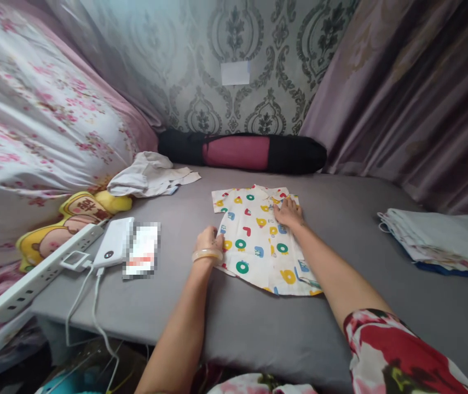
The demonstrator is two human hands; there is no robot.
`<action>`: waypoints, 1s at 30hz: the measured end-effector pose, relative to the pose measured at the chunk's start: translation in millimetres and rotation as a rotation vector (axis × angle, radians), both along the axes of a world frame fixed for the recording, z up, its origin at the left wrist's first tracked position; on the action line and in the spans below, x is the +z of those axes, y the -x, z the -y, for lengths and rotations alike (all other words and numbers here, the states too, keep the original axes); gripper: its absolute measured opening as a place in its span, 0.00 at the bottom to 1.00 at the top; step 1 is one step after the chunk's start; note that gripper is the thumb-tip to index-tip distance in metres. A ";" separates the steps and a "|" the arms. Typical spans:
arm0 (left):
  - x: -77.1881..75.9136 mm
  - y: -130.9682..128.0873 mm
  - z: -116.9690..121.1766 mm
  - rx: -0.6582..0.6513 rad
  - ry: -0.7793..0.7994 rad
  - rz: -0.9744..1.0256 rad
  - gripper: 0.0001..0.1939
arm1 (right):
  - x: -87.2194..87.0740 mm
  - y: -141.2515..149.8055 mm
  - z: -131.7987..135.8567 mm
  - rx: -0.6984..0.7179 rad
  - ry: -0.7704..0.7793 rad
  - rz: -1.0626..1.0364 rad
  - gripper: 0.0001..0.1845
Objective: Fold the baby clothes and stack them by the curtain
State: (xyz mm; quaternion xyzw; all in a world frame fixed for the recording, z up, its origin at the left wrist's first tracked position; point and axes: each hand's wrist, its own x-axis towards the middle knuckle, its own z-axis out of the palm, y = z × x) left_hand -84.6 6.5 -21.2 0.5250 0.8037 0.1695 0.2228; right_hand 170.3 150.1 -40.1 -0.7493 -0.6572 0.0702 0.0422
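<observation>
I should apply light, even pressure to the shirt (254, 241) lying on the gray sheet (168, 235), left hand (209, 239) at its side edge, right hand (288, 212) by its shoulder, though whether either grip is closed I cannot tell.

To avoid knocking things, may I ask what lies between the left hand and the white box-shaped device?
Head view: a pixelated item, then grey cloth, between the device and left hand.

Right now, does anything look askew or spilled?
The pale cloth at back left lies bunched, unlike the folded stack at right; the patterned shirt lies spread out. No spill shows.
</observation>
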 end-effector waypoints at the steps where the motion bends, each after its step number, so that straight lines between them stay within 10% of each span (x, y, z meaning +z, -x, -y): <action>1: 1.5 0.8 0.2 0.009 0.010 0.010 0.14 | 3.7 2.4 -0.2 -0.012 -0.007 0.008 0.34; 7: 13.8 1.8 4.4 0.051 0.065 0.077 0.11 | 25.1 51.3 5.3 0.176 -0.277 -0.022 0.21; 13: 11.6 2.6 2.8 0.057 0.072 0.076 0.12 | 33.5 131.3 3.6 0.412 -0.062 -0.225 0.19; 30: 5.9 10.5 -1.9 0.053 0.030 0.077 0.12 | 21.0 210.3 -10.5 0.359 0.055 -0.289 0.25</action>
